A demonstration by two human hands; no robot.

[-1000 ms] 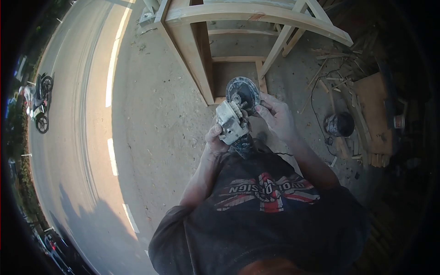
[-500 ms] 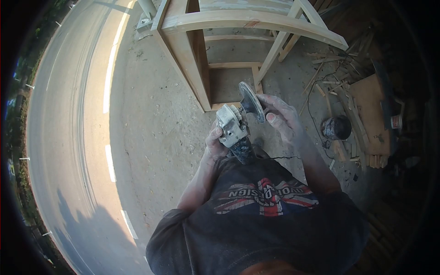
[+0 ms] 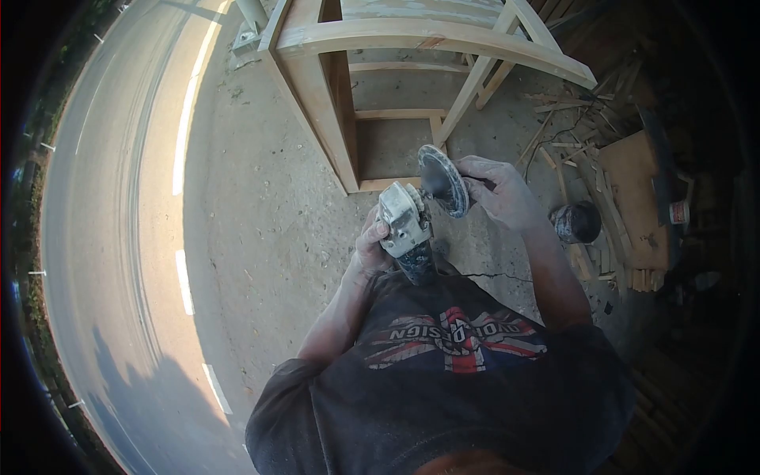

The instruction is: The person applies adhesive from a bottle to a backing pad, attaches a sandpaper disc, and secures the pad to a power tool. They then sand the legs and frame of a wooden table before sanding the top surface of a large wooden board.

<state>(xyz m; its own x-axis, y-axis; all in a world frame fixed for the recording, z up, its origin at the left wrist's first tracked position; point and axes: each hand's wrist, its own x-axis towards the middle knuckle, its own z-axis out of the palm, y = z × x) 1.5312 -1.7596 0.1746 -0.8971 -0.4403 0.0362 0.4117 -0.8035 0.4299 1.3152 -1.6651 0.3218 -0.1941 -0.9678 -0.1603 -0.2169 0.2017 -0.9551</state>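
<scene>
A dusty angle grinder (image 3: 405, 222) with a pale metal head and dark body is held upright against the front of the shirt. My left hand (image 3: 372, 241) is wrapped round it from the left, below the head. The round sanding disc (image 3: 443, 180) sits at the grinder's upper right, its face tilted. My right hand (image 3: 499, 190) pinches the disc's right edge between thumb and bent fingers. A dark cord (image 3: 499, 275) runs off to the right from behind the shirt.
A pale wooden frame (image 3: 324, 103) stands on the concrete ahead. To the right are a dark bucket (image 3: 576, 222), scattered wood offcuts (image 3: 566, 150), a brown board (image 3: 633, 198) and a small white tub (image 3: 679, 211). A road (image 3: 119, 198) runs along the left.
My right hand has changed its hold, its fingers now bent in at the disc's edge. The disc has turned to show more of its face. My left hand keeps its grip.
</scene>
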